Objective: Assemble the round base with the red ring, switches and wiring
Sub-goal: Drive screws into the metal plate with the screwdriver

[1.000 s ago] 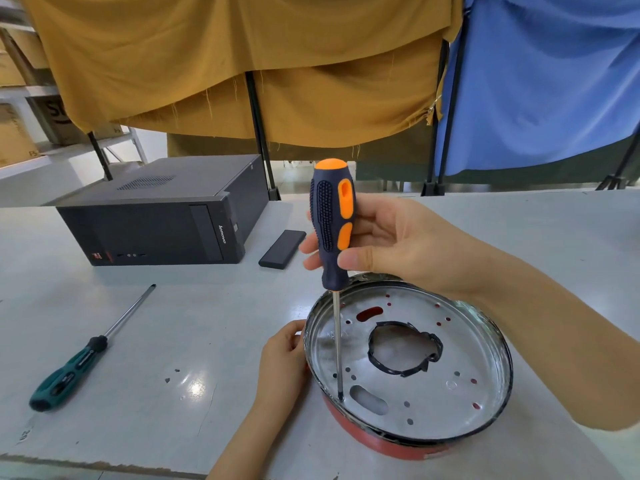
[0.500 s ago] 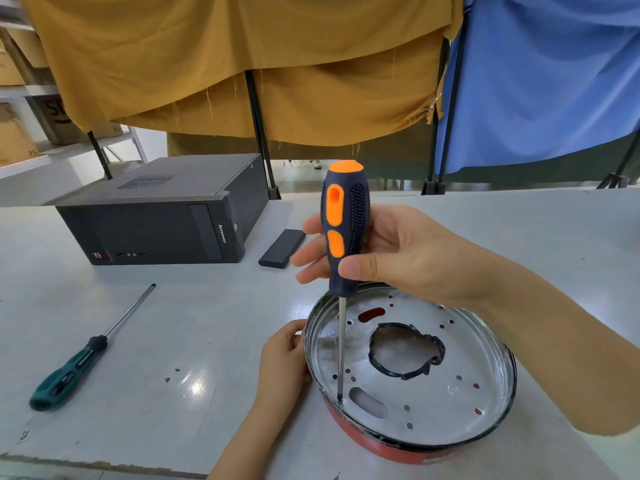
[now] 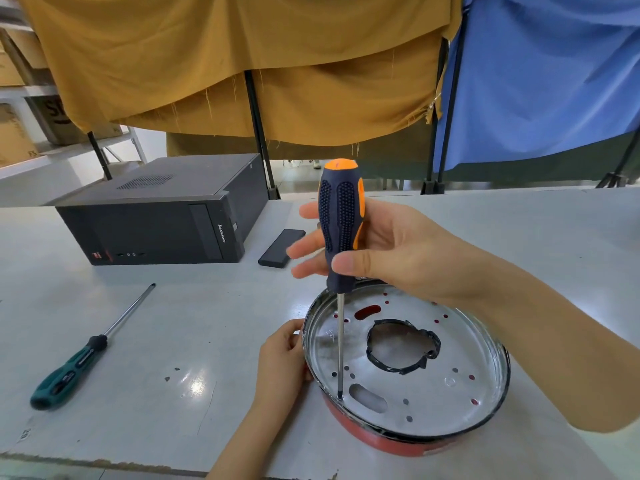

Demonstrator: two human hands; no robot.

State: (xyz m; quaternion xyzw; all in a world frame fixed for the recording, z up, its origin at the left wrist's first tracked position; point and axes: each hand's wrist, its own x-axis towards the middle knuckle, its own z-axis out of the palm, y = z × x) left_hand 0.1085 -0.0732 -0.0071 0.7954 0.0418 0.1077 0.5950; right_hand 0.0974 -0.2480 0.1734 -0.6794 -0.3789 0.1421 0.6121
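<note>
The round metal base [image 3: 460,355] lies on the table with its red ring [image 3: 391,443] showing along the near underside. It has a black-edged central hole and several small holes. My right hand [image 3: 398,254] holds the blue-and-orange screwdriver [image 3: 340,223] upright between thumb and fingers. Its tip stands in a hole at the base's near-left rim. My left hand [image 3: 282,358] grips the base's left edge. No switches or wiring are visible.
A green-handled screwdriver [image 3: 86,355] lies on the table at the left. A black computer case [image 3: 162,216] and a small black slab [image 3: 281,248] sit behind. Several tiny screws [image 3: 172,374] lie left of the base. Yellow and blue cloths hang at the back.
The screwdriver handle has turned in my right hand's fingers, its orange panel moving from the front to the right side. The base and my left hand stay put.
</note>
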